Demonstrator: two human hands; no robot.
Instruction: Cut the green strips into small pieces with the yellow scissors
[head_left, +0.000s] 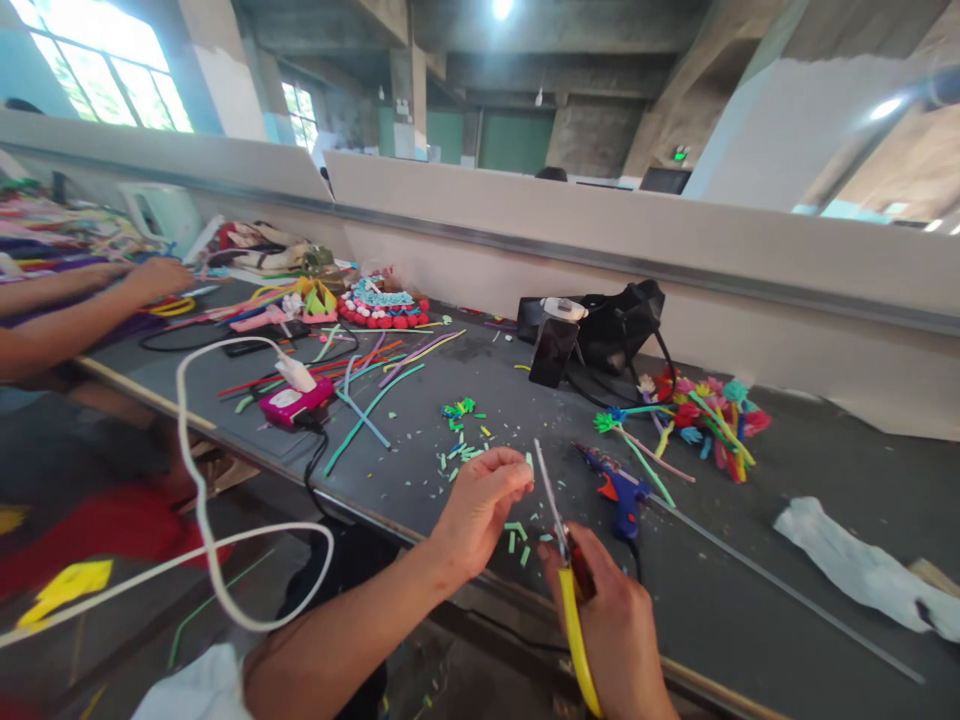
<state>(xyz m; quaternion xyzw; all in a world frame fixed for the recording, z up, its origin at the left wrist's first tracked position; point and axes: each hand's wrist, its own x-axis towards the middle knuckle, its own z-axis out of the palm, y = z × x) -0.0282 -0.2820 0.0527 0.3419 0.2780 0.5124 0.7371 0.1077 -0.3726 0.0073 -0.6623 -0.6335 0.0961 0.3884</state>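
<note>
My left hand (484,510) pinches a short light-green pipe cleaner piece (529,464) between thumb and fingertips. Just to its right, my right hand (611,615) is closed round a pair of scissors (553,492) with a yellow handle. The blades point away from me, apart from the green piece; how far they are spread I cannot tell. Several cut green pieces (517,537) lie on the table below the left hand, and more are scattered beyond it. Among these sits a small green and blue bundle (458,408).
A blue glue gun (621,490) lies right of the scissors, near pipe-cleaner flowers (712,415). Behind stand a phone (553,352) and a black bag (622,315). Left are loose pipe cleaners (375,425), a pink power adapter (297,402) with a white cable, and another person's hands (157,281).
</note>
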